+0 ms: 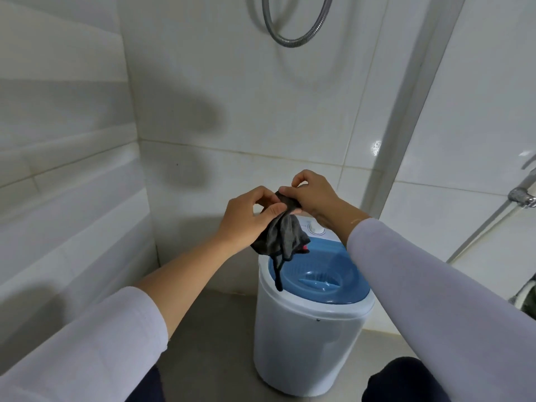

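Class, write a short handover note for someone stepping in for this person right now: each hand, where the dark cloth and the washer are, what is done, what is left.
Left hand: pinches the dark grey cloth between thumb and fingers.
Right hand: pinches the cloth's top edge beside the left.
The cloth hangs bunched in the air above the small white washer, with a strand dangling toward the blue lid.
Done: the cloth is lifted and held by both hands.
Left: the lid is shut and the cloth is outside the washer. The likely next steps are to straighten the cloth, lift the lid and drop it in.
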`<state>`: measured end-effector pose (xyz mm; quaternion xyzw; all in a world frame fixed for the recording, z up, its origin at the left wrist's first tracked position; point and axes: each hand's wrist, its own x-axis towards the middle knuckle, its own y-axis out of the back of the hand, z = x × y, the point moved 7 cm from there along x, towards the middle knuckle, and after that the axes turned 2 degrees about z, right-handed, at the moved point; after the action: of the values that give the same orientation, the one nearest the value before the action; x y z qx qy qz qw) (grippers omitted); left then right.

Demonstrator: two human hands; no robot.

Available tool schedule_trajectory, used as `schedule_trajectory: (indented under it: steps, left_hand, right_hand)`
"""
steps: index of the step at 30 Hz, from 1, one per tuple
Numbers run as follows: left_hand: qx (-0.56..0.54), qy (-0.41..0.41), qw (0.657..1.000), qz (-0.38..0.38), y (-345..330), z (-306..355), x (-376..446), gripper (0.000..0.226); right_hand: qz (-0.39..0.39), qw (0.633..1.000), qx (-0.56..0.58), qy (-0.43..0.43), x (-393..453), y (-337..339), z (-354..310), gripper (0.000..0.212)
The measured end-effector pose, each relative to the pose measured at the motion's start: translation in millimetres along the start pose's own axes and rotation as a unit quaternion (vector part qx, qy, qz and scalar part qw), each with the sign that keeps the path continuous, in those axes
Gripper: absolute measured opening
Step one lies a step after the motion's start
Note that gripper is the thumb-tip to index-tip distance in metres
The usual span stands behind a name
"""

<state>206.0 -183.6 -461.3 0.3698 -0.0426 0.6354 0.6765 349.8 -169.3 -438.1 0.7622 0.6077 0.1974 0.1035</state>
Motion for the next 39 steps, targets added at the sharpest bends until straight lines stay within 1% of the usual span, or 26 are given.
schedule_trajectory:
  steps: [3,4,8,10,12,16,20,22,25,27,30,33,34,36,39]
  left_hand:
    - [0.012,0.008,1.000,-0.006,15,-15,6,0.025]
    - [0.022,0.010,1.000,0.000,21,-21,9,0.026]
    - [0.033,0.034,0.998,0.044,43,-47,31,0.017]
    - [0.032,0.049,0.996,0.063,52,-64,44,0.015]
    - [0.036,0.069,0.994,0.082,60,-83,59,0.013]
    - [0.051,0.108,0.984,0.136,77,-124,90,0.014]
    - [0.069,0.136,0.978,0.142,98,-148,122,0.018]
    - [0.075,0.153,0.975,0.143,113,-149,139,0.018]
    - [0.089,0.171,0.970,0.145,143,-135,164,0.016]
    - [0.094,0.182,0.969,0.140,165,-117,182,0.015]
    - [0.100,0.181,0.968,0.140,204,-77,214,0.014]
    - [0.111,0.180,0.966,0.148,252,-33,247,0.016]
    - [0.115,0.181,0.965,0.151,269,-18,258,0.016]
    - [0.123,0.177,0.964,0.157,299,11,280,0.017]
    - [0.115,0.174,0.962,0.175,340,53,312,0.017]
  right_hand:
    - [-0.012,0.997,0.075,-0.031,17,-23,-2,0.023]
    - [-0.022,0.993,0.105,-0.044,23,-31,-2,0.022]
    - [-0.071,0.971,0.210,-0.090,49,-67,0,0.012]
    - [-0.106,0.956,0.250,-0.111,62,-85,0,0.014]
    - [-0.141,0.948,0.261,-0.116,77,-103,1,0.015]
    - [-0.200,0.942,0.256,-0.089,114,-145,3,0.011]
    - [-0.191,0.947,0.235,-0.103,151,-171,-7,0.015]
    - [-0.187,0.953,0.212,-0.113,164,-176,-21,0.008]
    - [-0.200,0.961,0.152,-0.119,173,-177,-57,0.010]
    - [-0.199,0.964,0.136,-0.116,178,-173,-90,0.011]
    - [-0.173,0.973,0.114,-0.100,188,-159,-150,0.013]
    - [-0.142,0.985,0.080,-0.065,195,-136,-223,0.007]
    - [-0.136,0.986,0.077,-0.054,197,-128,-247,0.009]
    - [-0.145,0.986,0.078,-0.032,200,-114,-294,0.015]
    - [-0.189,0.977,0.101,0.000,204,-98,-357,0.019]
